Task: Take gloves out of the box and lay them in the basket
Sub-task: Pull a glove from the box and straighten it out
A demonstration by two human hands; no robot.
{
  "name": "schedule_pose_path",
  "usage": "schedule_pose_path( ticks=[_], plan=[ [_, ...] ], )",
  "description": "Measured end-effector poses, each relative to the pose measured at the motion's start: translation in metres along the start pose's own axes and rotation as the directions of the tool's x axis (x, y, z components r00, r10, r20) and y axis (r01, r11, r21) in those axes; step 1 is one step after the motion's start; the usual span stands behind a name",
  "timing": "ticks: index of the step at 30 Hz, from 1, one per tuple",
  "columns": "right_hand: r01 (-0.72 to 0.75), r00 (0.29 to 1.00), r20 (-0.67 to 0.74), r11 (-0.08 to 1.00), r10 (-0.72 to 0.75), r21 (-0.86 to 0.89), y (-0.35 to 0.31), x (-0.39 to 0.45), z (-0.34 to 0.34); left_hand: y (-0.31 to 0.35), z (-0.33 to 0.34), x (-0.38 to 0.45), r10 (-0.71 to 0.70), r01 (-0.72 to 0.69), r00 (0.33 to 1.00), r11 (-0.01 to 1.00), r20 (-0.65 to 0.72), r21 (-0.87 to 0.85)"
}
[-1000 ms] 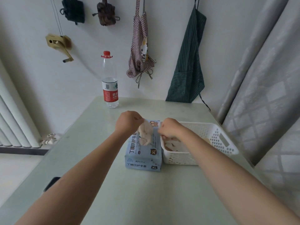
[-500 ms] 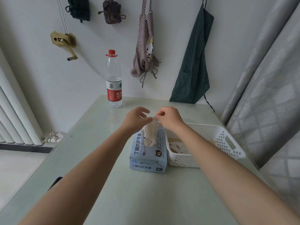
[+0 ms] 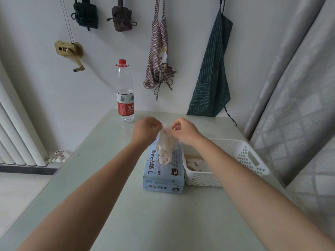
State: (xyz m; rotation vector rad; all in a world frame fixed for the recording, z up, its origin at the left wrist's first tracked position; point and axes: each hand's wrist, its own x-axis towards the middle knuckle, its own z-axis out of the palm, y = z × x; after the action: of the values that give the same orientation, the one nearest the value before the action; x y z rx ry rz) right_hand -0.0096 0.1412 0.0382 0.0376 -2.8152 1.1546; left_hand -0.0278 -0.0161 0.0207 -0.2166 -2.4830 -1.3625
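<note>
A pale, crumpled glove (image 3: 165,147) hangs in the air above the top of the light-blue glove box (image 3: 164,175), its cuff stretched between two bare hands and its limp finger end dangling down to the box's opening. The left hand (image 3: 146,130) pinches the cuff's left edge, its fingers (image 3: 156,124) curled in on the material; the right hand (image 3: 184,131) pinches the other edge between thumb and fingertips (image 3: 175,128) — both held close together at the same height over the far end of the box. The box, marked XL on its top and its near face, lies flat on the pale green surface (image 3: 154,218), its long side touching the white perforated basket (image 3: 241,153) to its right. Inside the basket, partly hidden behind the right forearm, lie more pale gloves (image 3: 194,164) on what looks like a tan lining. At the far edge of the surface stands a clear water bottle (image 3: 125,93) with a red cap and red label, well apart from the box. On the white wall behind hang a checked apron (image 3: 160,57) and a dark green striped apron (image 3: 213,77), two small bundled pouches and a brass-coloured crank handle (image 3: 69,51). A white radiator (image 3: 16,136) stands at left — grey patterned curtains (image 3: 297,98) fill the right.
</note>
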Motion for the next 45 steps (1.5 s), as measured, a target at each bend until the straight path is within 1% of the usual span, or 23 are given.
schedule_pose_path(
  ticks=[2,4,8,10,11,13,14,16,18,21,23,25,27,28,29,31,33,35,38,40,41,43,45],
  plan=[
    [0.010,1.000,0.026,0.996,-0.007,-0.089,0.003,-0.001,0.001,0.006,-0.003,0.001,0.027,-0.028,0.999,0.999,-0.031,-0.023],
    [0.020,1.000,-0.018,0.991,-0.023,-0.134,0.005,-0.001,0.000,0.013,-0.005,0.002,0.057,-0.061,0.996,0.997,-0.072,-0.054],
    [0.068,0.980,-0.190,0.998,-0.067,0.002,-0.007,-0.003,-0.014,0.024,-0.010,0.005,0.032,-0.042,0.993,0.995,-0.112,-0.088],
    [0.083,0.970,-0.236,0.989,-0.051,0.126,-0.019,-0.005,-0.025,0.027,-0.012,0.006,-0.007,-0.003,0.996,0.994,-0.090,-0.112],
    [0.080,0.971,-0.237,0.978,-0.034,0.190,-0.025,-0.007,-0.030,0.029,-0.013,0.006,-0.032,0.022,0.998,0.985,-0.055,-0.169],
    [0.068,0.978,-0.208,0.962,-0.012,0.263,-0.033,-0.008,-0.038,0.035,-0.016,0.001,-0.052,0.074,0.996,0.945,0.078,-0.320],
    [0.060,0.982,-0.187,0.959,-0.008,0.276,-0.034,-0.009,-0.040,0.040,-0.017,-0.002,-0.037,0.093,0.986,0.929,0.161,-0.359],
    [0.040,0.988,-0.152,0.952,0.007,0.303,-0.034,-0.010,-0.043,0.048,-0.016,-0.009,-0.001,0.096,0.962,0.937,0.272,-0.337],
    [0.029,0.987,-0.162,0.956,0.020,0.292,-0.030,-0.014,-0.046,0.054,-0.013,-0.014,-0.010,0.089,0.963,0.955,0.268,-0.284],
    [0.034,0.983,-0.183,0.966,0.014,0.256,-0.021,-0.022,-0.055,0.056,-0.011,-0.017,-0.116,0.197,0.963,0.919,0.244,-0.340],
    [-0.007,0.994,-0.104,0.969,0.034,0.247,-0.019,-0.028,-0.063,0.056,-0.013,-0.016,-0.182,0.271,0.953,0.871,0.244,-0.410],
    [-0.049,0.998,0.043,0.962,0.039,0.270,-0.015,-0.036,-0.070,0.055,-0.013,-0.015,-0.239,0.329,0.941,0.814,0.242,-0.478],
    [-0.076,0.989,0.147,0.951,0.032,0.301,-0.010,-0.041,-0.074,0.055,-0.014,-0.017,-0.273,0.361,0.931,0.790,0.243,-0.496],
    [-0.076,0.986,0.163,0.951,0.028,0.298,-0.008,-0.041,-0.076,0.057,-0.013,-0.018,-0.287,0.369,0.928,0.788,0.237,-0.493],
    [-0.071,0.988,0.149,0.956,0.029,0.284,-0.006,-0.041,-0.076,0.057,-0.013,-0.019,-0.303,0.380,0.924,0.789,0.231,-0.483],
    [-0.058,0.997,0.057,0.961,0.044,0.270,-0.002,-0.038,-0.076,0.059,-0.015,-0.024,-0.322,0.394,0.917,0.825,0.236,-0.405],
    [-0.059,0.998,-0.013,0.953,0.066,0.297,-0.002,-0.037,-0.078,0.058,-0.016,-0.027,-0.310,0.395,0.906,0.864,0.288,-0.313],
    [-0.064,0.997,-0.019,0.941,0.075,0.331,-0.006,-0.037,-0.077,0.058,-0.018,-0.033,-0.268,0.400,0.877,0.867,0.399,-0.297],
    [-0.061,0.997,-0.019,0.958,0.069,0.281,-0.013,-0.041,-0.073,0.059,-0.020,-0.037,-0.086,0.318,0.822,0.889,0.563,-0.330],
    [-0.061,0.998,-0.006,0.963,0.064,0.261,-0.018,-0.044,-0.070,0.062,-0.019,-0.040,0.020,0.269,0.781,0.891,0.624,-0.366],
    [-0.067,0.998,-0.002,0.960,0.070,0.271,-0.020,-0.045,-0.068,0.065,-0.018,-0.041,0.043,0.253,0.788,0.887,0.615,-0.386],
    [-0.081,0.997,0.022,0.930,0.078,0.359,-0.023,-0.046,-0.070,0.071,-0.016,-0.042,0.049,0.214,0.847,0.880,0.530,-0.424],
    [-0.109,0.990,0.127,0.875,0.055,0.471,-0.027,-0.052,-0.074,0.076,-0.016,-0.042,0.018,0.203,0.901,0.866,0.433,-0.458]
  ],
)
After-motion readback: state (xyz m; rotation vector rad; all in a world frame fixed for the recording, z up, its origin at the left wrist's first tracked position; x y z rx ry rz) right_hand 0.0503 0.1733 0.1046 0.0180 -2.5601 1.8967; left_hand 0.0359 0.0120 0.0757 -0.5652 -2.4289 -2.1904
